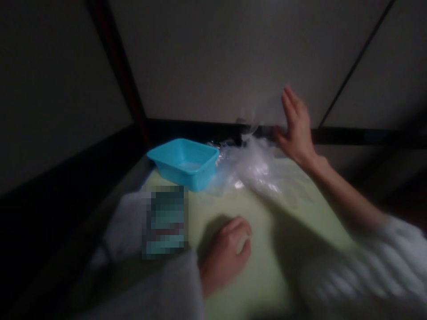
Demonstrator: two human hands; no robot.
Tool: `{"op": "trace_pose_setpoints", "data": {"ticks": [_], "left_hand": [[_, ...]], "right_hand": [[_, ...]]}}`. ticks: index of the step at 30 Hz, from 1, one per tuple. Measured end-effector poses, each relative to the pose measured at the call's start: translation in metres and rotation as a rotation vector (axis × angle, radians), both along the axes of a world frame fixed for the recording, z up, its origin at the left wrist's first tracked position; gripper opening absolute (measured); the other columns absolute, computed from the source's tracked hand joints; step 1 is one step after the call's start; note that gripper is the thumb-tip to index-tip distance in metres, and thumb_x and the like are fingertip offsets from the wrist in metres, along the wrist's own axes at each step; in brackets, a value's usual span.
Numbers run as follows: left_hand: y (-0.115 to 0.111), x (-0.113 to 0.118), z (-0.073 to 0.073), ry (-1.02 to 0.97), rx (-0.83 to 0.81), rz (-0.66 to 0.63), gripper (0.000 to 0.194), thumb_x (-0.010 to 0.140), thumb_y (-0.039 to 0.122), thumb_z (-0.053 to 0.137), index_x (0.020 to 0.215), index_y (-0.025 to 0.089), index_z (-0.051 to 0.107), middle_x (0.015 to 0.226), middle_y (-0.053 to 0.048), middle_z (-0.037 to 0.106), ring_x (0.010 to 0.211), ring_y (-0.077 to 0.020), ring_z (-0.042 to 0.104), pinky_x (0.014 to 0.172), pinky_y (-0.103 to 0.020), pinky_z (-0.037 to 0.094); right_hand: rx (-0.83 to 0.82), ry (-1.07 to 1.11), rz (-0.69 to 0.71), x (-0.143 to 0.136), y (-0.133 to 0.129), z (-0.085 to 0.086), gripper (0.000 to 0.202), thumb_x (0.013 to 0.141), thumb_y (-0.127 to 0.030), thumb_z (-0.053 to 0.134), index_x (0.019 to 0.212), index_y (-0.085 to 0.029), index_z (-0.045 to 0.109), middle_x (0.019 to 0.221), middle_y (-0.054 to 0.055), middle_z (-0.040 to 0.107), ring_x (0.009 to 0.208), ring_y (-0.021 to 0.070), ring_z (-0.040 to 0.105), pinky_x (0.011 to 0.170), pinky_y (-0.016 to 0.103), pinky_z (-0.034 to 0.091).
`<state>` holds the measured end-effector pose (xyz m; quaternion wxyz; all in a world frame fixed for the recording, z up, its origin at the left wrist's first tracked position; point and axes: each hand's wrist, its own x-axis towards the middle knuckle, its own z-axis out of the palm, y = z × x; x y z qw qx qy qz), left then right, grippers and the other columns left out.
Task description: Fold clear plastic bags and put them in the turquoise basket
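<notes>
My right hand (295, 129) is raised above the pale yellow-green tabletop, its fingers stretched upward and its thumb apart. Just left of it, in the air, is a faint, see-through piece of plastic (263, 113); blur hides whether the hand touches it. Below lies a heap of clear, crinkled plastic bags (255, 164). My left hand (228, 251) rests low over the table, fingers loosely curled, with a gap between thumb and forefinger and nothing visible in it. Beyond it stands a turquoise plastic basin (182, 171), its right side against the heap.
A pixelated, greenish rectangular object (166, 222) lies left of my left hand. Beside it is a whitish, blurred item (128, 222). The tabletop (267, 271) meets a grey panelled wall (216, 62) with dark trim at the back. The light is dim.
</notes>
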<state>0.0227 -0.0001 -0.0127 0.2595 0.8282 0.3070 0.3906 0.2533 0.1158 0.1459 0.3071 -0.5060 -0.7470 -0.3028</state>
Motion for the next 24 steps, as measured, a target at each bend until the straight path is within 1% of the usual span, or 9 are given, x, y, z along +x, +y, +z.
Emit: {"op": "trace_pose_setpoints", "data": {"ticks": [2,5,8,11,14,17,20,22,24], "left_hand": [[0.003,0.0,-0.003,-0.03,-0.031,0.046,0.031,0.071,-0.001,0.052,0.093,0.02,0.056,0.098,-0.004,0.062,0.09,-0.0179,0.06,0.075,-0.029,0.052],[0.007,0.001,-0.011,-0.076,-0.03,0.137,0.055,0.068,-0.002,0.052,0.116,0.023,0.048,0.118,-0.007,0.057,0.104,-0.0196,0.059,0.079,-0.03,0.054],[0.011,0.0,-0.016,-0.092,-0.006,0.237,0.069,0.069,0.0,0.054,0.13,0.025,0.036,0.13,-0.009,0.05,0.118,-0.0228,0.054,0.089,-0.033,0.052],[0.013,-0.001,-0.015,-0.055,0.055,0.351,0.08,0.071,0.002,0.058,0.139,0.026,0.024,0.141,-0.013,0.04,0.13,-0.0281,0.043,0.1,-0.041,0.045],[0.016,-0.005,-0.011,-0.017,0.151,0.438,0.092,0.071,0.003,0.061,0.145,0.026,0.012,0.151,-0.015,0.026,0.139,-0.0307,0.029,0.11,-0.046,0.034],[0.023,-0.009,-0.01,-0.007,0.204,0.475,0.098,0.071,0.003,0.063,0.147,0.024,0.006,0.155,-0.016,0.015,0.142,-0.0305,0.02,0.113,-0.046,0.029],[0.033,-0.014,-0.016,0.022,0.217,0.421,0.078,0.072,0.006,0.065,0.139,0.023,0.03,0.152,-0.015,0.025,0.141,-0.0309,0.022,0.112,-0.05,0.029],[0.038,-0.016,-0.02,0.047,0.218,0.347,0.04,0.075,0.01,0.063,0.113,0.021,0.055,0.14,-0.012,0.046,0.137,-0.0312,0.033,0.109,-0.053,0.03],[0.039,-0.016,-0.021,0.041,0.178,0.269,0.008,0.08,0.014,0.058,0.085,0.02,0.06,0.123,-0.009,0.06,0.127,-0.0291,0.047,0.105,-0.051,0.037]], "right_hand": [[0.009,-0.042,0.005,-0.003,-0.029,-0.014,0.058,0.088,-0.023,0.043,0.145,-0.022,0.028,0.147,0.008,0.037,0.137,0.033,0.029,0.109,0.063,0.017],[-0.026,-0.155,0.125,-0.003,-0.064,-0.054,0.038,0.09,-0.02,0.044,0.127,-0.026,0.052,0.127,0.005,0.059,0.123,0.0261,0.049,0.112,0.053,0.022],[-0.1,-0.286,0.286,0.003,-0.083,-0.101,0.028,0.093,-0.018,0.042,0.107,-0.028,0.063,0.11,0.003,0.069,0.106,0.0224,0.062,0.11,0.047,0.031],[-0.095,-0.309,0.377,0.007,-0.09,-0.133,0.023,0.093,-0.022,0.044,0.101,-0.027,0.065,0.103,0.003,0.071,0.099,0.021,0.065,0.105,0.045,0.039],[-0.061,-0.257,0.451,0.006,-0.092,-0.147,0.019,0.09,-0.027,0.051,0.103,-0.021,0.063,0.099,0.006,0.071,0.092,0.0205,0.066,0.101,0.047,0.042],[-0.02,-0.131,0.58,0.002,-0.095,-0.146,0.019,0.089,-0.025,0.054,0.104,-0.016,0.061,0.092,0.008,0.071,0.087,0.0194,0.066,0.097,0.048,0.045],[-0.065,0.024,0.666,0.0,-0.1,-0.14,0.018,0.087,-0.021,0.057,0.104,-0.015,0.06,0.089,0.008,0.07,0.084,0.0188,0.065,0.087,0.04,0.051],[-0.14,0.164,0.699,-0.001,-0.102,-0.135,0.021,0.085,-0.019,0.06,0.105,-0.016,0.059,0.092,0.008,0.068,0.086,0.0188,0.065,0.078,0.034,0.054],[-0.226,0.323,0.723,-0.001,-0.103,-0.132,0.021,0.082,-0.016,0.063,0.104,-0.018,0.06,0.094,0.007,0.067,0.089,0.0186,0.064,0.075,0.031,0.053]]}}
